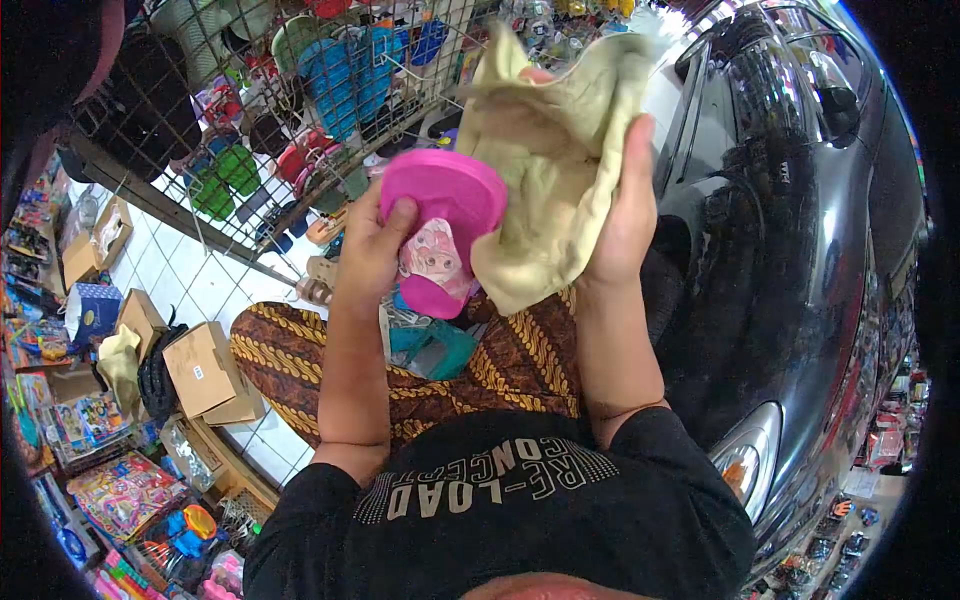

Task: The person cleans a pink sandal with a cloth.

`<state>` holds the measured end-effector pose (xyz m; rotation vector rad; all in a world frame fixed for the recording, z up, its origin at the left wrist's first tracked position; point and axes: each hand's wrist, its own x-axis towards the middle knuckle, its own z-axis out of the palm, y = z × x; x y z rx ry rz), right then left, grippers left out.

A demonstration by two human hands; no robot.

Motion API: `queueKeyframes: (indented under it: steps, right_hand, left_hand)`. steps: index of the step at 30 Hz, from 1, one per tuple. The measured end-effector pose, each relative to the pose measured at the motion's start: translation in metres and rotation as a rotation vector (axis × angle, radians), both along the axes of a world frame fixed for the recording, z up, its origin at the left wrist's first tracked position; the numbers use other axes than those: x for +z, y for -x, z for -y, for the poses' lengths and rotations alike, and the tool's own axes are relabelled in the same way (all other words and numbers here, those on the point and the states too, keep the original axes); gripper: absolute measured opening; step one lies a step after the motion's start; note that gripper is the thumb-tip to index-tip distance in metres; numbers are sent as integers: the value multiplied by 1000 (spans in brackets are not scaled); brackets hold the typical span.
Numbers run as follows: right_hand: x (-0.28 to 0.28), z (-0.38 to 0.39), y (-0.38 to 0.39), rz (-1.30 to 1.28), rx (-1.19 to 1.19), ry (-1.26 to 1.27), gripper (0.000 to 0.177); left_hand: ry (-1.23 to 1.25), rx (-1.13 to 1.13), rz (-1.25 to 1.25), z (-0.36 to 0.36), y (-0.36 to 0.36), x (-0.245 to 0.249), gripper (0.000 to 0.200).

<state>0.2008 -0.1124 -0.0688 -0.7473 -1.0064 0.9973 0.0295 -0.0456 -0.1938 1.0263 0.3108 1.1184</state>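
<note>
My left hand [375, 240] grips a pink sandal [445, 190] with its thumb on the top; a printed cartoon picture shows on the sandal's strap. To its right, my right hand [625, 215] holds a crumpled pale yellow cloth [545, 170], its fingers partly hidden behind the fabric. The cloth's left edge meets or overlaps the sandal's right side. Both things are raised above my lap, over the brown patterned cloth [500, 365] on my legs. A teal item [445, 350] lies below the sandal.
A wire rack [270, 110] hung with sandals stands at the upper left. On the right is a black car [770, 250]. Cardboard boxes [205, 370] lie on the tiled floor [200, 285] at the left, beside colourful packaged goods [125, 490].
</note>
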Motion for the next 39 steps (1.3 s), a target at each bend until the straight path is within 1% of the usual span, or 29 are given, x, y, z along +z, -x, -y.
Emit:
queueKeyframes:
  steps: [1, 2, 4, 5, 8, 9, 12, 13, 15, 19, 20, 22, 23, 26, 27, 28, 30, 31, 34, 35, 37, 39]
  right_hand:
    - [3, 2, 12, -27, -117, -26, 68]
    - [-3, 3, 13, 19, -18, -26, 58]
    - [5, -6, 17, 1046, -136, -368, 41]
    - [6, -4, 24, 942, -98, -254, 30]
    - [-10, -9, 24, 936, -253, -330, 31]
    - [-8, -5, 27, 922, -292, -330, 30]
    - [-14, 5, 33, 933, -348, -331, 32]
    - [-17, 4, 32, 923, -358, -339, 35]
    - [-19, 6, 30, 952, -376, -389, 37]
    - [-21, 9, 26, 982, -368, -508, 40]
    - [-22, 9, 26, 976, -364, -502, 41]
    - [-24, 10, 26, 963, -356, -494, 42]
    - [-27, 11, 23, 1010, -346, -496, 49]
    - [-45, 11, 33, 844, -330, -516, 58]
    - [-47, 16, 32, 902, -295, -501, 63]
    - [-45, 18, 32, 949, -296, -500, 63]
    - [-40, 20, 33, 1037, -296, -497, 63]
    - [-39, 21, 32, 1018, -259, -489, 65]
    - [-38, 23, 31, 1055, -304, -536, 67]
    - [-40, 27, 32, 1123, -327, -550, 62]
    - [-49, 34, 34, 1254, -373, -579, 55]
    - [-60, 37, 30, 972, -421, -428, 53]
  left_hand:
    - [-59, 2, -51, 1, 0, 3, 37]
    - [-116, 24, -78, 2, 0, 7, 37]
    - [-233, 67, -128, 8, -2, 14, 36]
    - [-79, 41, -69, 9, -1, 12, 35]
    - [-83, 67, -169, 4, -3, 2, 37]
    - [11, 47, -29, 13, -8, 11, 39]
    - [19, -48, -15, 8, -2, 0, 42]
    - [8, -39, -36, 8, -2, -1, 43]
    - [-16, -24, -84, 10, -1, 1, 46]
    - [-79, 13, -24, 16, -3, 15, 49]
    - [-101, 10, -19, 14, -3, 15, 50]
    - [-8, -5, 46, 15, -3, 13, 51]
    - [36, -12, 78, 14, -3, 12, 52]
    - [168, -39, 174, 13, -7, 4, 53]
    - [50, 13, 82, 8, -6, -3, 54]
    - [-65, 74, -8, 3, -5, -9, 55]
    - [-11, 53, 55, 4, -1, -11, 55]
    - [-11, 54, 65, 6, -1, -13, 53]
    - [165, 5, 205, 8, -1, -15, 54]
    - [240, 13, 258, 9, 0, -13, 54]
    - [431, 97, 366, 13, 10, 7, 53]
    - [215, -85, 515, -7, 22, -20, 50]
